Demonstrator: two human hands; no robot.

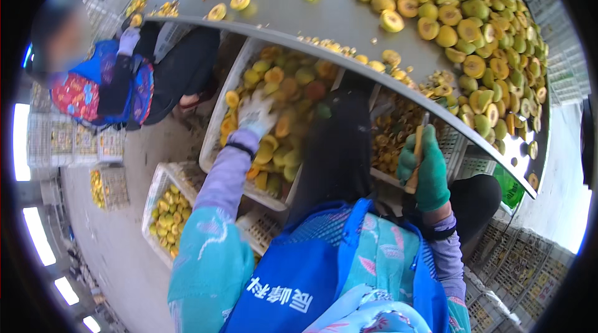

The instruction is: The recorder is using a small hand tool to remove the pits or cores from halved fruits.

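My left hand (pixel 257 114), in a white glove, reaches into a white plastic crate (pixel 212 146) beside my leg. Its fingers look spread over the halved yellow-green stone fruit (pixel 280 153) there; the palm is hidden, and no held piece shows. In a green glove, my right hand (pixel 427 167) grips a small knife by its wooden handle (pixel 415 167), with the short blade (pixel 425 119) pointing up towards the table edge. Ahead is a metal table (pixel 289 10) with a large heap of cut stone fruit (pixel 467 29) on its right side.
Under the table, a crate holds pits and scraps (pixel 397 132). Loose fruit halves (pixel 240 0) and crumbs lie along the table's raised edge. A co-worker (pixel 117 76) sits at the left. Another fruit crate (pixel 156 235) stands on the floor, and stacked crates (pixel 518 267) rise at the right.
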